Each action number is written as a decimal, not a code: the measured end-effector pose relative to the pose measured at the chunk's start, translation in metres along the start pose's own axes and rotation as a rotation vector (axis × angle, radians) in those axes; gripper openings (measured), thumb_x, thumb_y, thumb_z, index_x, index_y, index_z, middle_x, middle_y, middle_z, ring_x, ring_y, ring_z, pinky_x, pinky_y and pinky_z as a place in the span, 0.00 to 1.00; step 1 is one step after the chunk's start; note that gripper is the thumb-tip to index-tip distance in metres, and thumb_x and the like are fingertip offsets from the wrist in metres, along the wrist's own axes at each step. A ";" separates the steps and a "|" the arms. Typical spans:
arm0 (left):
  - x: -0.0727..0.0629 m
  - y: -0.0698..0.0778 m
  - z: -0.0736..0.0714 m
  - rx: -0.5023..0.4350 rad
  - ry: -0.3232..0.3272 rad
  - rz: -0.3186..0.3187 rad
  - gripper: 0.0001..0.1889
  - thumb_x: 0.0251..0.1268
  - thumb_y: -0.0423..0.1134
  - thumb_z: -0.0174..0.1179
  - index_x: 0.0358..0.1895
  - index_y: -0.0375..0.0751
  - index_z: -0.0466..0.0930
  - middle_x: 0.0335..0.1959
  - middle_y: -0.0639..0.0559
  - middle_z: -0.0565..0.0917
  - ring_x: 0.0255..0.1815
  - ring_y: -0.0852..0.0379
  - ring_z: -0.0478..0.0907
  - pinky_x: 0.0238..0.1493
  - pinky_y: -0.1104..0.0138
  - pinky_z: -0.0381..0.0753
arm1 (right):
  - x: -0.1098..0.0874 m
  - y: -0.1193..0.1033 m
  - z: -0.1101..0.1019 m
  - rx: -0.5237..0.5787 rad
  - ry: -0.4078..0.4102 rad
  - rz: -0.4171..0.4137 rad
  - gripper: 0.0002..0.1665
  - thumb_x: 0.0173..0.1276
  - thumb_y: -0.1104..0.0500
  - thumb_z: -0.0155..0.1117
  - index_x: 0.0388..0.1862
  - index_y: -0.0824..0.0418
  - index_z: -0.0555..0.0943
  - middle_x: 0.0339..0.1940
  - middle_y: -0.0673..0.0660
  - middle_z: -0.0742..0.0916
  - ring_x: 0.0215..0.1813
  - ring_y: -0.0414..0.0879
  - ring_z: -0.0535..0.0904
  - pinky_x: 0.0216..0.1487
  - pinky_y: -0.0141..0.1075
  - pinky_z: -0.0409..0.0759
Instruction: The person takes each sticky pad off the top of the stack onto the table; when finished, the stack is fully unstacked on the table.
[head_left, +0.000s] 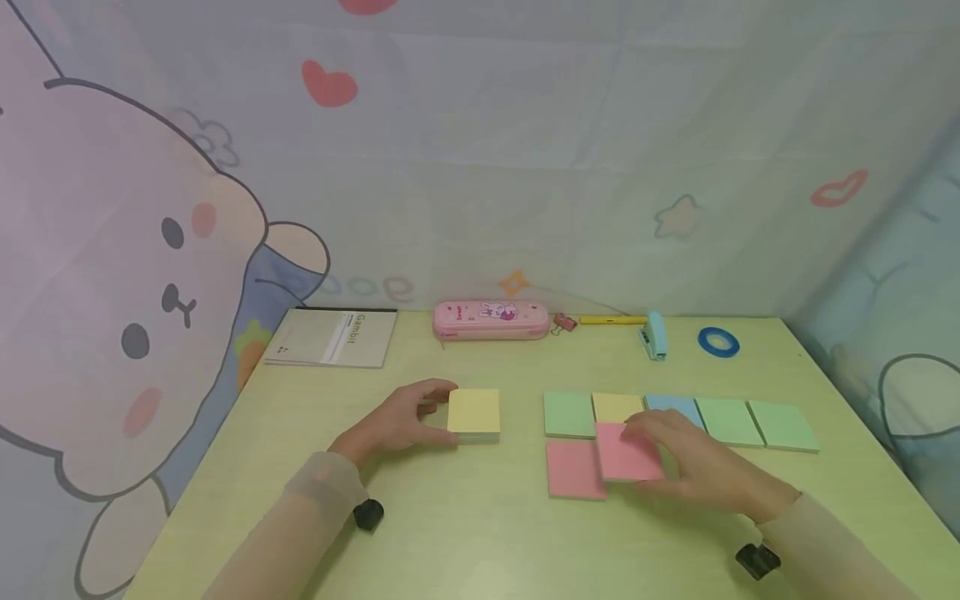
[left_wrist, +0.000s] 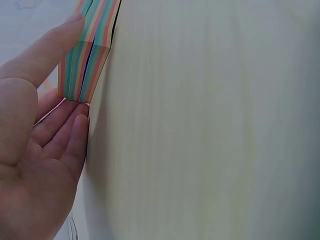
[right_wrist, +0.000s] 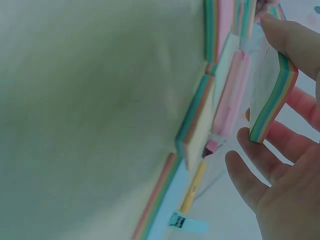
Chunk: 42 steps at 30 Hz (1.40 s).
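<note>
My left hand (head_left: 396,421) is at a stack of sticky note pads (head_left: 474,412) with a yellow top. In the left wrist view its thumb lies on one side of the striped pads (left_wrist: 85,65), fingertips on another. On the right, my right hand (head_left: 701,467) pinches a pink-topped sticky note pad (head_left: 626,454) between thumb and fingers. The right wrist view shows this pad's striped edge (right_wrist: 272,107) raised off the table and tilted. Beside it lies another pink pad (head_left: 575,471). Behind are a green pad (head_left: 568,414), a yellow pad (head_left: 617,407) and a blue pad (head_left: 675,407), partly covered by the hand.
Two more green pads (head_left: 756,423) continue the back row rightward. Along the table's far edge are notebooks (head_left: 326,337), a pink pencil case (head_left: 491,321), a binder clip (head_left: 565,322), a yellow pencil (head_left: 611,320), a stapler (head_left: 655,335) and blue tape (head_left: 718,342). A curtain hangs behind.
</note>
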<state>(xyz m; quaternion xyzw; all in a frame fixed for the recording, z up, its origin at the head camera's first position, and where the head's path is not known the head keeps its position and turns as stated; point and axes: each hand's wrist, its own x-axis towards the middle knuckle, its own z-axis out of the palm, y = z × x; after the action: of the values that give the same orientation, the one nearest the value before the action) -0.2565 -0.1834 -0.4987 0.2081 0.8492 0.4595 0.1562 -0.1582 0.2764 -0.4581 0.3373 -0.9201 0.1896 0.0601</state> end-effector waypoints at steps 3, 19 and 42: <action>-0.001 0.001 0.000 -0.004 -0.004 -0.010 0.45 0.53 0.51 0.83 0.75 0.51 0.72 0.70 0.49 0.78 0.72 0.39 0.74 0.75 0.49 0.71 | -0.008 0.004 0.006 -0.017 -0.006 0.003 0.31 0.58 0.47 0.84 0.58 0.50 0.81 0.59 0.42 0.83 0.61 0.45 0.76 0.62 0.49 0.79; -0.002 0.001 -0.001 -0.002 -0.010 -0.004 0.45 0.53 0.51 0.83 0.75 0.50 0.72 0.70 0.48 0.78 0.72 0.39 0.74 0.75 0.49 0.71 | -0.021 0.015 0.025 -0.001 -0.085 0.043 0.25 0.62 0.43 0.81 0.52 0.46 0.80 0.61 0.46 0.83 0.62 0.46 0.76 0.62 0.49 0.80; 0.000 0.001 0.000 -0.003 -0.009 0.010 0.43 0.55 0.47 0.82 0.75 0.47 0.72 0.70 0.45 0.78 0.71 0.37 0.75 0.75 0.48 0.71 | -0.016 0.011 0.024 -0.047 -0.067 0.043 0.24 0.60 0.44 0.82 0.50 0.46 0.81 0.59 0.48 0.83 0.59 0.48 0.78 0.58 0.51 0.83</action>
<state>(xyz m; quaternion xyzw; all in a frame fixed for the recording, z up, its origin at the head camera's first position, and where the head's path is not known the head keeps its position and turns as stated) -0.2561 -0.1829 -0.4977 0.2140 0.8467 0.4608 0.1579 -0.1529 0.2845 -0.4874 0.3222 -0.9328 0.1578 0.0331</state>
